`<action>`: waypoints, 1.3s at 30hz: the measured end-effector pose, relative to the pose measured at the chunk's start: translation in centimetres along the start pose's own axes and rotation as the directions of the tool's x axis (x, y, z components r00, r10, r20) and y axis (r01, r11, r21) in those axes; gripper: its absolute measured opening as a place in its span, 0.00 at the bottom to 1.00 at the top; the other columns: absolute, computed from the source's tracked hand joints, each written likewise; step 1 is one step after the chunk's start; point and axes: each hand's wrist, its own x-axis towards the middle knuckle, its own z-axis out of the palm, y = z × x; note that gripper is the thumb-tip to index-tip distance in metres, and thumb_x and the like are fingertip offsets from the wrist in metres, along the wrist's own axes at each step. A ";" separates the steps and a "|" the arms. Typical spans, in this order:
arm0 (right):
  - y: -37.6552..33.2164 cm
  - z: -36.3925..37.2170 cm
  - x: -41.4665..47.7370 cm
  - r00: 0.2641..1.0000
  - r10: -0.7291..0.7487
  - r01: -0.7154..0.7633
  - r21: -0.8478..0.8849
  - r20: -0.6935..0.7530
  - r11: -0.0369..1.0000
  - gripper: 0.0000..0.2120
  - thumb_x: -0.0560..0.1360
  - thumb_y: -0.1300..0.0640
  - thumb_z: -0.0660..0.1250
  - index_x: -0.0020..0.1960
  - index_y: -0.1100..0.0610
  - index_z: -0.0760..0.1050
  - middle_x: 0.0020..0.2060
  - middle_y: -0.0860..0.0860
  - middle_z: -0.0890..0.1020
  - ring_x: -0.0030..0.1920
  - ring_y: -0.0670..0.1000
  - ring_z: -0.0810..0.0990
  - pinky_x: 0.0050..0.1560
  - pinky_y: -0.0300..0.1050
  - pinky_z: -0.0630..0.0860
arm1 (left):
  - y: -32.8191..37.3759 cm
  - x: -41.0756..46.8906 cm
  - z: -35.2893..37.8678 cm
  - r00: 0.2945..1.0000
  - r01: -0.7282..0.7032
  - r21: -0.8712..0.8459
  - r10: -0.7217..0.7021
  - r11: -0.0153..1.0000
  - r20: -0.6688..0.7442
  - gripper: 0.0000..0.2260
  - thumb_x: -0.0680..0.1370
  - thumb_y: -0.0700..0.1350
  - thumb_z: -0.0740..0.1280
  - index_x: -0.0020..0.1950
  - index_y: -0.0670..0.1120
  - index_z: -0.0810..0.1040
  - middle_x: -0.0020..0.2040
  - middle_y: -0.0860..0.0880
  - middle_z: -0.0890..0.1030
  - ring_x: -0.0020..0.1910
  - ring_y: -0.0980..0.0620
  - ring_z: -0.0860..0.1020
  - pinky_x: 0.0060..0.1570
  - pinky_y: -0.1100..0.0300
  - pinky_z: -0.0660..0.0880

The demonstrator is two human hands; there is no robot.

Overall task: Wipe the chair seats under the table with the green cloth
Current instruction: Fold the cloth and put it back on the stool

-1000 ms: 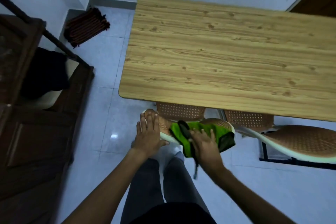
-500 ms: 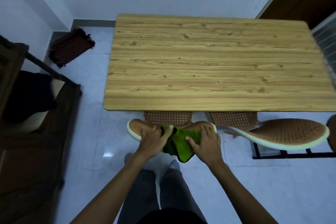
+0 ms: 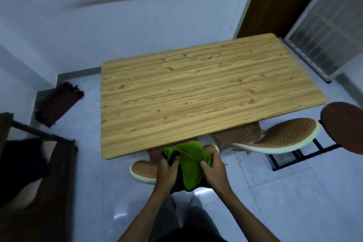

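The green cloth (image 3: 191, 165) is bunched up over the backrest of the near brown perforated chair (image 3: 142, 169), which is tucked under the wooden table (image 3: 186, 92). My left hand (image 3: 167, 171) grips the cloth's left side and my right hand (image 3: 213, 171) grips its right side. Most of that chair's seat is hidden under the tabletop. A second brown chair (image 3: 284, 135) with a white rim is tucked under the table to the right.
A round dark brown stool (image 3: 345, 125) stands at the far right beside a black metal frame (image 3: 300, 153). Dark wooden furniture (image 3: 39, 182) fills the left side. A folded striped mat (image 3: 59, 102) lies on the tiled floor by the wall.
The view has tilted up and turned. My left hand left the chair back and took hold of the cloth; both hands now hold it bunched higher over the backrest.
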 end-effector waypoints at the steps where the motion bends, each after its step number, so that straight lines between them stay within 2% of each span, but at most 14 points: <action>1: -0.3 -0.5 -0.5 0.998 0.047 -0.044 0.094 -0.029 0.995 0.07 0.73 0.62 0.65 0.46 0.53 0.68 0.36 0.52 0.76 0.38 0.50 0.77 0.36 0.47 0.74 | 0.8 0.0 0.2 0.999 -0.040 0.004 0.040 0.999 0.025 0.09 0.80 0.41 0.66 0.48 0.56 0.72 0.47 0.50 0.78 0.52 0.50 0.76 0.52 0.58 0.69; 4: -0.9 -2.4 -2.4 0.980 0.125 -0.062 0.355 -0.157 0.933 0.08 0.72 0.56 0.67 0.39 0.56 0.68 0.33 0.51 0.74 0.37 0.52 0.76 0.38 0.48 0.71 | 3.0 0.4 1.7 0.976 -0.115 0.006 0.112 0.993 0.185 0.01 0.79 0.45 0.68 0.49 0.50 0.79 0.45 0.50 0.82 0.52 0.47 0.80 0.49 0.57 0.72; 8: -1.4 -6.8 -4.2 0.922 0.241 0.008 0.636 -0.304 0.772 0.21 0.77 0.45 0.65 0.43 0.64 0.76 0.37 0.59 0.82 0.42 0.54 0.83 0.45 0.52 0.77 | 5.9 0.7 5.7 0.899 -0.063 -0.034 0.071 0.997 0.432 0.02 0.78 0.46 0.70 0.48 0.50 0.82 0.46 0.52 0.86 0.50 0.48 0.83 0.57 0.48 0.77; 10: -0.8 -9.4 -5.3 0.886 0.289 0.057 0.705 -0.361 0.707 0.19 0.78 0.49 0.65 0.37 0.63 0.73 0.30 0.52 0.80 0.37 0.50 0.81 0.42 0.49 0.77 | 7.4 0.2 8.1 0.841 -0.052 -0.046 0.069 0.998 0.536 0.13 0.73 0.52 0.73 0.53 0.47 0.82 0.50 0.47 0.86 0.53 0.45 0.84 0.59 0.44 0.77; 12: 0.1 -11.7 -6.2 0.852 0.316 0.104 0.727 -0.417 0.679 0.18 0.78 0.52 0.66 0.33 0.58 0.68 0.26 0.48 0.76 0.34 0.48 0.78 0.40 0.46 0.74 | 8.6 -0.4 10.9 0.794 -0.022 -0.076 0.064 0.997 0.605 0.20 0.70 0.53 0.73 0.56 0.42 0.81 0.53 0.41 0.85 0.53 0.42 0.84 0.58 0.44 0.78; 17: 4.5 -18.7 -7.6 0.705 0.384 0.157 0.659 -0.597 0.736 0.18 0.75 0.50 0.70 0.40 0.64 0.69 0.34 0.57 0.75 0.38 0.54 0.77 0.42 0.52 0.75 | 10.7 -4.2 20.0 0.710 0.036 -0.143 0.075 0.989 0.700 0.05 0.73 0.39 0.69 0.47 0.40 0.81 0.42 0.44 0.86 0.42 0.48 0.85 0.43 0.58 0.81; 19: 6.8 -22.1 -7.8 0.679 0.383 0.166 0.639 -0.626 0.751 0.16 0.74 0.52 0.72 0.40 0.62 0.68 0.34 0.59 0.73 0.38 0.56 0.77 0.42 0.54 0.75 | 11.0 -5.6 24.2 0.682 0.025 -0.131 0.078 0.991 0.728 0.11 0.68 0.43 0.72 0.47 0.40 0.82 0.43 0.44 0.87 0.43 0.47 0.84 0.44 0.58 0.81; 21: 9.0 -25.6 -8.0 0.672 0.354 0.183 0.609 -0.651 0.772 0.14 0.73 0.57 0.72 0.41 0.61 0.67 0.33 0.58 0.74 0.37 0.57 0.77 0.40 0.54 0.76 | 11.8 -7.2 28.5 0.624 -0.036 -0.094 0.096 0.995 0.776 0.15 0.68 0.45 0.75 0.51 0.39 0.83 0.49 0.41 0.86 0.49 0.44 0.85 0.49 0.52 0.81; 23: 11.3 -29.8 -8.4 0.684 0.331 0.225 0.619 -0.650 0.752 0.12 0.73 0.65 0.72 0.45 0.61 0.67 0.35 0.53 0.79 0.39 0.55 0.80 0.39 0.50 0.79 | 12.3 -9.1 33.6 0.605 -0.118 -0.081 0.136 0.990 0.784 0.08 0.72 0.39 0.76 0.49 0.39 0.83 0.46 0.44 0.87 0.47 0.47 0.85 0.45 0.56 0.81; 26: 14.4 -35.3 -9.4 0.737 0.361 0.268 0.738 -0.571 0.620 0.20 0.71 0.69 0.72 0.57 0.55 0.70 0.49 0.55 0.85 0.48 0.58 0.84 0.44 0.54 0.82 | 13.0 -12.0 40.5 0.595 -0.173 -0.071 0.162 0.982 0.787 0.08 0.70 0.34 0.76 0.46 0.43 0.82 0.41 0.51 0.87 0.43 0.52 0.86 0.40 0.62 0.80; 29: 17.1 -40.7 -9.7 0.741 0.416 0.266 0.799 -0.528 0.540 0.25 0.70 0.67 0.73 0.62 0.49 0.72 0.51 0.56 0.85 0.50 0.58 0.85 0.47 0.55 0.82 | 13.2 -13.6 46.5 0.569 -0.183 -0.022 0.125 0.983 0.813 0.08 0.72 0.36 0.75 0.48 0.45 0.82 0.42 0.53 0.87 0.45 0.53 0.86 0.42 0.62 0.81; 32: 19.1 -44.7 -8.2 0.693 0.414 0.238 0.730 -0.589 0.640 0.12 0.75 0.59 0.71 0.57 0.52 0.78 0.49 0.54 0.86 0.49 0.53 0.85 0.46 0.50 0.83 | 13.2 -13.7 51.1 0.554 -0.190 0.037 0.076 0.981 0.829 0.12 0.73 0.41 0.75 0.55 0.43 0.81 0.50 0.46 0.87 0.51 0.47 0.85 0.50 0.54 0.82; 35: 21.1 -47.4 -4.7 0.610 0.395 0.184 0.607 -0.687 0.773 0.04 0.78 0.55 0.66 0.51 0.52 0.79 0.45 0.50 0.85 0.47 0.50 0.84 0.47 0.46 0.81 | 13.8 -12.9 55.3 0.577 -0.233 0.060 0.089 0.971 0.812 0.09 0.74 0.42 0.74 0.53 0.45 0.82 0.49 0.47 0.87 0.49 0.50 0.85 0.44 0.61 0.81; 39: 23.1 -50.9 1.4 0.516 0.369 0.061 0.463 -0.773 0.884 0.03 0.81 0.54 0.60 0.52 0.50 0.73 0.44 0.44 0.81 0.45 0.46 0.80 0.41 0.32 0.74 | 14.6 -10.1 60.8 0.607 -0.512 0.134 0.246 0.849 0.756 0.14 0.74 0.56 0.70 0.52 0.47 0.81 0.47 0.49 0.85 0.49 0.49 0.84 0.50 0.50 0.81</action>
